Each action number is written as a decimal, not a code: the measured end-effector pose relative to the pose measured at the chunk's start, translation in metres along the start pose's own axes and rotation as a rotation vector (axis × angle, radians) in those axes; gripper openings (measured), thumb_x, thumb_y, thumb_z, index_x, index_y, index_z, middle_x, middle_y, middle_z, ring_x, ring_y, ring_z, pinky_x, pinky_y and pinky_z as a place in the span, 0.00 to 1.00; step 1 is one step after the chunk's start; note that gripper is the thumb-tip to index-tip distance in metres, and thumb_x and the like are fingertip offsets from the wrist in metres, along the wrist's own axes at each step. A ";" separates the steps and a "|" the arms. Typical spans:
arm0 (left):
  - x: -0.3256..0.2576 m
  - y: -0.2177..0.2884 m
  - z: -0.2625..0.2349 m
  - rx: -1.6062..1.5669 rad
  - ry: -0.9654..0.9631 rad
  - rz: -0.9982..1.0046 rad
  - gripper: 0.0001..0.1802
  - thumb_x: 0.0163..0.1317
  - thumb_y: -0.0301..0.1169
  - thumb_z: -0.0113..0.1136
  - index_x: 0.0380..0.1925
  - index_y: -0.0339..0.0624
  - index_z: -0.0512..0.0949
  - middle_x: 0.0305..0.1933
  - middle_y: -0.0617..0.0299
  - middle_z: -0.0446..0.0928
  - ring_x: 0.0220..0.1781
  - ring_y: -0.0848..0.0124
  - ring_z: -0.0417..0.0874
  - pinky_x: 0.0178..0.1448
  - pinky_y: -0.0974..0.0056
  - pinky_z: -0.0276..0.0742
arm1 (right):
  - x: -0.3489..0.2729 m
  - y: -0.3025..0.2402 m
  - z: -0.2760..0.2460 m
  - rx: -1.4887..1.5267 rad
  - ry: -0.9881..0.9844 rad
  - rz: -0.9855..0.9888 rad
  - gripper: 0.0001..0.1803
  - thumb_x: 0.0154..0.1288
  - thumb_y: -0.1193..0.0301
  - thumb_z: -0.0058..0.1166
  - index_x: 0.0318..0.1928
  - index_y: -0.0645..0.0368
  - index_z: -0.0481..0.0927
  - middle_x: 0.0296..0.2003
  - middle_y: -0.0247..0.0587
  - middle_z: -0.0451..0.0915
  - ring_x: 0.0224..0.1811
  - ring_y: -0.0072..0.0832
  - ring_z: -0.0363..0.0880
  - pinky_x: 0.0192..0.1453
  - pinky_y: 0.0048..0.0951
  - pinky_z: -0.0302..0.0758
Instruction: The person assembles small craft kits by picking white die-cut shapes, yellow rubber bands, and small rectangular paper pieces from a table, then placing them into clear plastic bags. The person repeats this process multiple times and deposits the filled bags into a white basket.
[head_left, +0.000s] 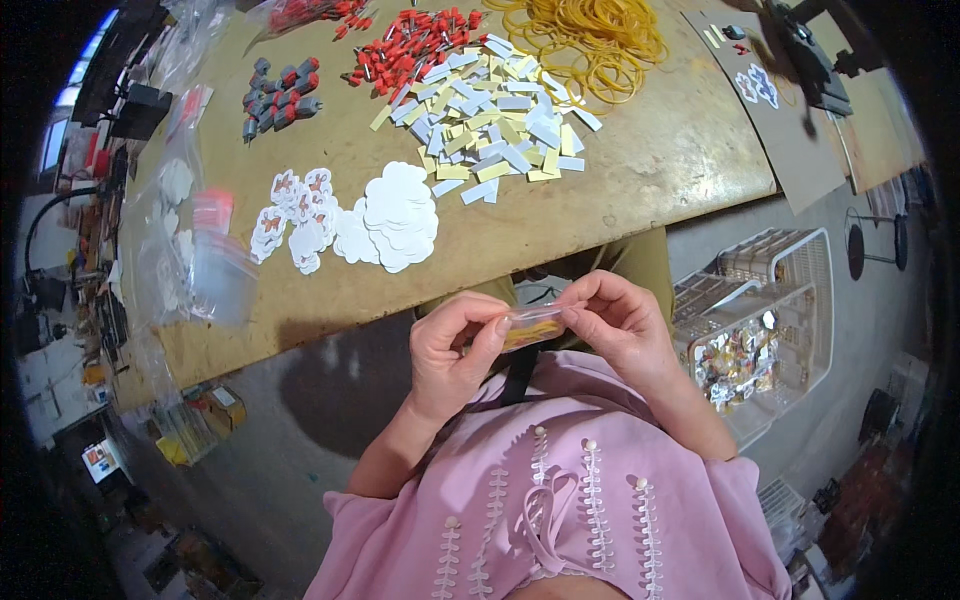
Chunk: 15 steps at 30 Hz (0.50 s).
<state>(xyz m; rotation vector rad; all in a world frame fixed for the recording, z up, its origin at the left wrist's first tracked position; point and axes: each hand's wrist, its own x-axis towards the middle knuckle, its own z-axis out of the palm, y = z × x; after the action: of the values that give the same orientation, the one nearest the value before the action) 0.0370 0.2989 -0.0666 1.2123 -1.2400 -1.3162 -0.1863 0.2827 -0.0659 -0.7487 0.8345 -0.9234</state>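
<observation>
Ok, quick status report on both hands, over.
Left hand and right hand each pinch one end of a small clear packet. Held below the table edge. Nothing between them.

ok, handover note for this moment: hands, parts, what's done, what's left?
Left hand and right hand: both pinch one small clear packet with something orange inside, held over the lap, below the table edge.
On the table: white cut-out shapes, white and yellow strips, red-tipped pieces, yellow rubber bands.
Done: white basket at right holds filled packets.
Left: packet in hand not yet set down.
</observation>
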 end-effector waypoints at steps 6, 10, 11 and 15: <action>0.008 -0.001 0.003 0.168 -0.050 0.110 0.05 0.64 0.20 0.70 0.39 0.35 0.84 0.38 0.60 0.85 0.37 0.72 0.85 0.41 0.67 0.80 | -0.001 0.004 0.002 -0.113 0.105 -0.007 0.04 0.76 0.78 0.62 0.47 0.66 0.84 0.40 0.34 0.88 0.44 0.18 0.86 0.51 0.25 0.83; 0.016 0.006 0.017 0.431 -0.036 0.254 0.08 0.56 0.21 0.74 0.35 0.39 0.84 0.33 0.57 0.83 0.34 0.60 0.85 0.39 0.60 0.80 | -0.003 0.002 0.021 -0.684 0.163 -0.246 0.04 0.72 0.80 0.63 0.45 0.64 0.87 0.36 0.44 0.89 0.37 0.25 0.89 0.44 0.28 0.85; 0.015 0.001 0.019 0.449 -0.009 0.285 0.08 0.56 0.20 0.73 0.34 0.38 0.83 0.32 0.57 0.82 0.32 0.63 0.83 0.37 0.62 0.78 | -0.003 0.002 0.022 -0.774 0.140 -0.280 0.04 0.72 0.79 0.64 0.45 0.64 0.87 0.36 0.45 0.89 0.37 0.27 0.89 0.44 0.28 0.85; 0.014 0.006 0.017 0.493 -0.089 0.329 0.06 0.53 0.21 0.70 0.30 0.40 0.82 0.30 0.56 0.79 0.33 0.56 0.83 0.38 0.57 0.80 | -0.009 -0.002 0.014 -0.787 0.102 -0.240 0.04 0.72 0.80 0.63 0.45 0.65 0.86 0.35 0.42 0.88 0.38 0.24 0.88 0.45 0.27 0.84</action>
<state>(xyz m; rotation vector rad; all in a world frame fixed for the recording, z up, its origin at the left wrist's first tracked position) 0.0190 0.2863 -0.0610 1.2175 -1.8124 -0.8536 -0.1783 0.2926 -0.0546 -1.5154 1.2359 -0.8392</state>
